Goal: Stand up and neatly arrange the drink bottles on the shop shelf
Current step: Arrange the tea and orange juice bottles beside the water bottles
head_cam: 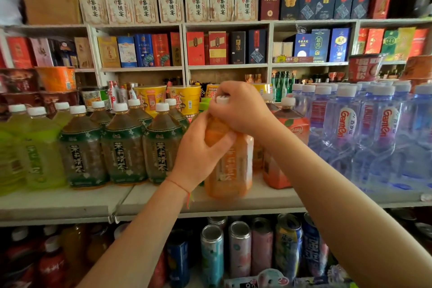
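An orange drink bottle [231, 166] with a white cap stands upright on the white shop shelf [163, 199], in the gap between the tea and the water. My left hand [198, 154] grips its shoulder from the left. My right hand [238, 110] grips its neck from above, just under the cap. A second orange bottle [287, 128] stands right behind it. To the left is a row of dark green tea bottles [122, 147], then yellow-green bottles [35, 152] at the far left.
Clear water bottles [364, 138] crowd the shelf on the right. Instant noodle cups [184, 98] stand behind the tea. Drink cans [238, 250] and bottles fill the shelf below. Boxed goods [217, 48] line the wall shelves.
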